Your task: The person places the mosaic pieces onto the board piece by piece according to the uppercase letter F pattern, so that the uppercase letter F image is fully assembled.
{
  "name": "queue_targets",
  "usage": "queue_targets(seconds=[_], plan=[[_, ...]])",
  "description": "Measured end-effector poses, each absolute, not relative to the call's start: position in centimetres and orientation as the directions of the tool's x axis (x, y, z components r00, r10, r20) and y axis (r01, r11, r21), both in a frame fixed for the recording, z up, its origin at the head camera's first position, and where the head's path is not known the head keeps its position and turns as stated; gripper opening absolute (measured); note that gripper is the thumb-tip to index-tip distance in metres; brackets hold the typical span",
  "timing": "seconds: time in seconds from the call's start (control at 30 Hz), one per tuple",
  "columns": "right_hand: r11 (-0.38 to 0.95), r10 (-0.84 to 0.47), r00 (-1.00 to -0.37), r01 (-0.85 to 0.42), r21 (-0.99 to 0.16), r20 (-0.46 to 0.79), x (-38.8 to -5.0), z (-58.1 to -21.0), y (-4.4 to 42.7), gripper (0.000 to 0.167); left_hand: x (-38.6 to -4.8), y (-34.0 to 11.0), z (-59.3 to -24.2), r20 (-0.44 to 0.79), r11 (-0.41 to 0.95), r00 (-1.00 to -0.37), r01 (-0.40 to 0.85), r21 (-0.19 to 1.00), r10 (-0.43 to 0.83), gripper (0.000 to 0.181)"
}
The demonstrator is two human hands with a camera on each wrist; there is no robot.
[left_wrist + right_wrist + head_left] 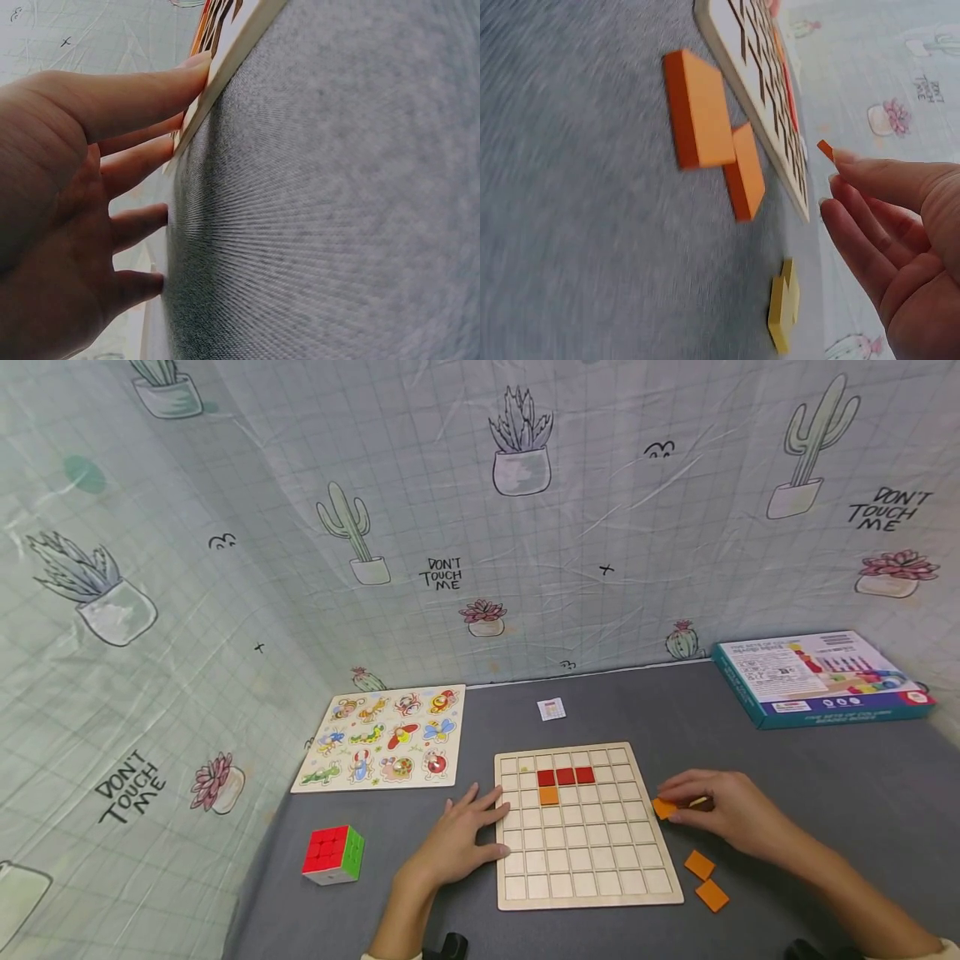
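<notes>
A wooden grid board point(577, 835) lies on the table, with three red tiles point(566, 776) in a row and one orange tile point(549, 796) below the leftmost red one. My left hand point(461, 837) rests at the board's left edge, fingers spread, thumb and some fingertips touching it. Beside the right edge, my right hand point(723, 810) pinches an orange square tile point(825, 149) between thumb and fingers, off the table. Two more orange tiles point(712, 895) lie below that hand, close together. Yellow tiles point(781, 311) lie near it, mostly hidden in the head view.
An insect puzzle board point(378, 737) lies at the back left, with a puzzle cube point(330, 854) in front of it. A small printed card point(551, 709) lies behind the grid board. A flat game box point(825, 681) occupies the back right. Printed cloth hangs behind the table.
</notes>
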State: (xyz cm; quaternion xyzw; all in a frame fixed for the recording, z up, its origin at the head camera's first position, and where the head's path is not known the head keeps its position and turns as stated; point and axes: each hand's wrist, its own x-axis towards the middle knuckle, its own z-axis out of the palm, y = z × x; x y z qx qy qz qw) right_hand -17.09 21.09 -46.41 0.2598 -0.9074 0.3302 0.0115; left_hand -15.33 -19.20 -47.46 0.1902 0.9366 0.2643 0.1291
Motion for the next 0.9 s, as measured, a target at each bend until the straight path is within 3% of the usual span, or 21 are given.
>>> queue_targets(seconds=[0.33, 0.9], plan=[[0.616, -0.463, -0.88, -0.407, -0.675, 0.108, -17.3, -46.8, 17.4, 0.024, -15.3, -19.2, -47.4, -0.136, 0.778, -0.892, 0.292, 0.556, 0.432, 0.062], [0.528, -0.554, -0.814, -0.508, -0.681, 0.178, -18.6, -47.0, 10.0, 0.019, -15.3, -19.2, -47.6, -0.133, 0.78, -0.894, 0.291, 0.554, 0.427, 0.063]])
